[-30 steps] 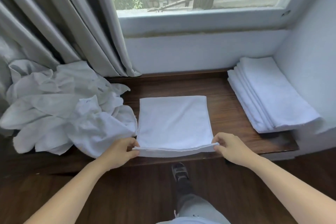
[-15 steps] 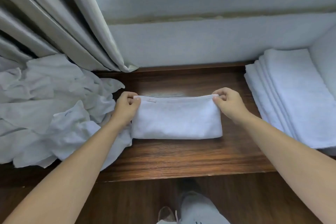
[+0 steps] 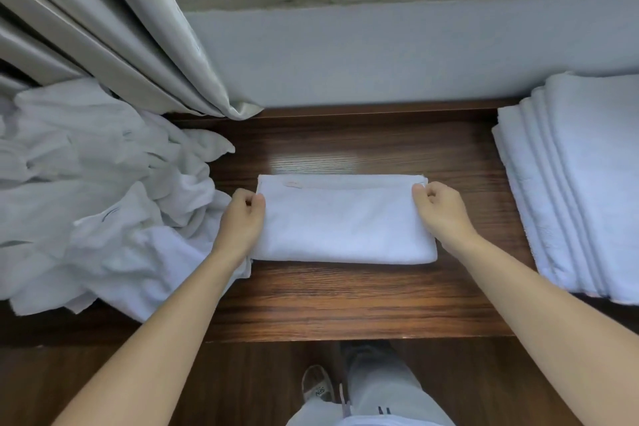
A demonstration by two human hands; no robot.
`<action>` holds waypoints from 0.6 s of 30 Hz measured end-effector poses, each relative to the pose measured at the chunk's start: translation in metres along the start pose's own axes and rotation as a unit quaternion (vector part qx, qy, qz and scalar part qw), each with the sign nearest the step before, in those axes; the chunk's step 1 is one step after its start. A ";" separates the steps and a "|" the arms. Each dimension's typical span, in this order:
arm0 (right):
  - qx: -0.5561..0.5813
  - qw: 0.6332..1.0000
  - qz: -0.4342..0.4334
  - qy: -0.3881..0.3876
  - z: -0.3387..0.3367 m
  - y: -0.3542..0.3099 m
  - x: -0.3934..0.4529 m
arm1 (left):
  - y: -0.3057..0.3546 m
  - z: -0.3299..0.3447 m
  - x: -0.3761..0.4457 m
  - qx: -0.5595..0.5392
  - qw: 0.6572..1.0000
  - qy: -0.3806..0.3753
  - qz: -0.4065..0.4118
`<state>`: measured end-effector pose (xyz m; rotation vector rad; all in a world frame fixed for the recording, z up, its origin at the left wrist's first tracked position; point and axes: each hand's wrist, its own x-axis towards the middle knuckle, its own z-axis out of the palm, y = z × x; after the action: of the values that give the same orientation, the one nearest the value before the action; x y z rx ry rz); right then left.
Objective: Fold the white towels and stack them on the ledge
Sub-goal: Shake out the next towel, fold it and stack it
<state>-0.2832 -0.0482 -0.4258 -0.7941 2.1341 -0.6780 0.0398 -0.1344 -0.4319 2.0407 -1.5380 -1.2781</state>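
We see a folded white towel (image 3: 342, 221) that lies flat in the middle of the dark wooden ledge (image 3: 345, 297), with its long side running left to right. A small label shows near its far left corner. Our left hand (image 3: 242, 218) is at the left end of this towel; the thumb lies on the top of the cloth and the fingers are curled at its edge, so the hand pinches the left end. Our right hand (image 3: 439, 207) is at the right end in the same way, with curled fingers and the thumb tip on the far right corner, pinching it. Both forearms reach in from the near side.

To the left, a pile of unfolded white towels (image 3: 96, 197) lies crumpled on the ledge, and its near edge touches the left hand and the left end of the folded towel. To the right, well apart from the folded towel, a stack of folded towels (image 3: 574, 183) rests on the ledge against the right side, its layers stepped a little. A grey curtain (image 3: 114, 28) hangs over the far left and its lower end comes down just above the ledge. Behind the ledge stands a pale wall (image 3: 380, 55). Below the ledge we see a wooden floor (image 3: 484, 384), light trousers and one shoe (image 3: 316, 387).
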 end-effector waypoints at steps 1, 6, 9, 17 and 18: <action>-0.025 0.999 -0.017 0.013 0.003 -0.001 -0.002 | 0.001 0.003 -0.002 0.019 0.999 0.014 0.030; -0.038 0.996 -0.036 0.077 0.016 0.004 -0.009 | 0.001 0.015 -0.007 0.018 0.993 0.093 0.070; -0.013 0.994 -0.030 0.105 0.021 0.005 -0.004 | 0.001 0.023 -0.007 0.003 0.989 0.133 0.057; -0.014 0.990 -0.026 0.135 0.025 0.011 0.007 | -0.003 0.034 0.002 0.054 0.983 0.171 0.025; 0.003 0.990 -0.023 0.137 0.024 0.009 0.005 | -0.002 0.033 0.001 0.050 0.983 0.174 0.022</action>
<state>-0.2697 -0.0510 -0.4478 -0.7860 2.3636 -0.8606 0.0148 -0.1254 -0.4523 2.1387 -1.4950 -0.7889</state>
